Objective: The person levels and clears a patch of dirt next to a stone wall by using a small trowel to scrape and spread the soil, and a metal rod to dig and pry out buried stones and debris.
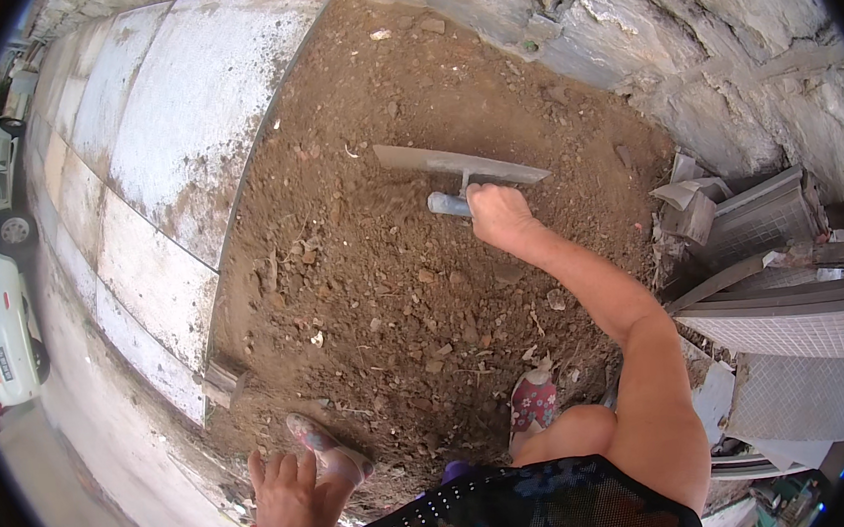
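Observation:
My right hand (pixel 500 215) grips the handle of a long rectangular plastering trowel (pixel 451 161). The trowel's flat steel blade stands tilted on edge at the loose brown soil (pixel 408 280), pointing away from me. Part of the pale blue-grey grip shows to the left of my fist. Fine soil looks blurred beside the blade. Near my left knee is my left hand (pixel 284 494), holding nothing, its fingers somewhat apart and a beaded bracelet on the wrist. Small stones and clods lie in the soil between my feet and the trowel.
Large pale slabs (pixel 177 134) border the soil on the left. A rough stone wall (pixel 642 26) rises at the far side and right. Stacked tiles (pixel 789 329) and broken boards lie at the right. A wood scrap (pixel 223 385) sits by the slab edge. Vehicles (pixel 0 300) stand at far left.

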{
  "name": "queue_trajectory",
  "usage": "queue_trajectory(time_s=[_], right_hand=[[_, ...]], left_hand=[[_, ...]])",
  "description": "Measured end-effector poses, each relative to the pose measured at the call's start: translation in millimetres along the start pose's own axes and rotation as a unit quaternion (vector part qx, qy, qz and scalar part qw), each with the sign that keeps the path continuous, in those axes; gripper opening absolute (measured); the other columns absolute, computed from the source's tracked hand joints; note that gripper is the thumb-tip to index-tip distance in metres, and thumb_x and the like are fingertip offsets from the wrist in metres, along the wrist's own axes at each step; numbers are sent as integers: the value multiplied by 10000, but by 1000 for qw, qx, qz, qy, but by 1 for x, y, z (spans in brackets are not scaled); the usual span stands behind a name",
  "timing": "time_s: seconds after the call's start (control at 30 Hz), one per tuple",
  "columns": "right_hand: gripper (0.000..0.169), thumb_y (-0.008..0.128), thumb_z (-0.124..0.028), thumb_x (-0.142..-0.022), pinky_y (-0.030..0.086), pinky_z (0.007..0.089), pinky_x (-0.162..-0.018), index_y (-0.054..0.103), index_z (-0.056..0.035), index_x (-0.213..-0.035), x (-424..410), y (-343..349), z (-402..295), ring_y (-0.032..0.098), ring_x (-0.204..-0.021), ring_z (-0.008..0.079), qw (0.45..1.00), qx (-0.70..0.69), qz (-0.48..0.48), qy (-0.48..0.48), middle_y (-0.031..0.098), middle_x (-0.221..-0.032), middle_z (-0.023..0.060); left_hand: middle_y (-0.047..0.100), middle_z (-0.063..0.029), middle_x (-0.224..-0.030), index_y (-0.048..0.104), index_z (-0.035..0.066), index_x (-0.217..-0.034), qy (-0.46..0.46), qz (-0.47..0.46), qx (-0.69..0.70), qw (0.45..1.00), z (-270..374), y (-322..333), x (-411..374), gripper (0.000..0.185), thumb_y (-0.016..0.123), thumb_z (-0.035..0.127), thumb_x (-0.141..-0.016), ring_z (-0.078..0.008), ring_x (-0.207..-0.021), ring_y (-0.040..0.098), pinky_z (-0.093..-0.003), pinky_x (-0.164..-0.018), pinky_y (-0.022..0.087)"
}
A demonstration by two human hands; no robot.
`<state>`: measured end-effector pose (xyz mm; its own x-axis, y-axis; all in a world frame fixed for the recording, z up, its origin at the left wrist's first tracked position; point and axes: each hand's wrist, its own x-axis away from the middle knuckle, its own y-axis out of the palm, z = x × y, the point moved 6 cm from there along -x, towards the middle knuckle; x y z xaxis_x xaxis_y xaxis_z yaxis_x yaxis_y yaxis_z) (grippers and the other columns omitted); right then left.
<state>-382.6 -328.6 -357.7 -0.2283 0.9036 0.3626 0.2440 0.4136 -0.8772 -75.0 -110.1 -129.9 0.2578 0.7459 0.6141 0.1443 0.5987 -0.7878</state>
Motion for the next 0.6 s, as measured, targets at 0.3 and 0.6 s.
queue_trajectory(time_s=[0.3, 0.6], right_hand=[[181, 596, -53, -718, 524, 417, -700, 592, 25, -881, -44, -67, 43, 637, -793, 356, 977, -48, 162, 130, 635, -820, 229], [220, 546, -65, -736, 492, 408, -795, 634, 4, -926, -73, -88, 49, 608, -927, 342, 970, -83, 128, 191, 625, -955, 220]], left_hand=[[548, -71, -858, 533, 66, -1041, 0, -3, 18, 1000, -1, 1, -2, 475, 707, 201, -620, -254, -930, 528, -518, -963, 283], [533, -69, -836, 536, 67, -1031, -5, -7, 19, 1000, -1, 2, -2, 460, 711, 205, -628, -254, -916, 522, -516, -957, 289]])
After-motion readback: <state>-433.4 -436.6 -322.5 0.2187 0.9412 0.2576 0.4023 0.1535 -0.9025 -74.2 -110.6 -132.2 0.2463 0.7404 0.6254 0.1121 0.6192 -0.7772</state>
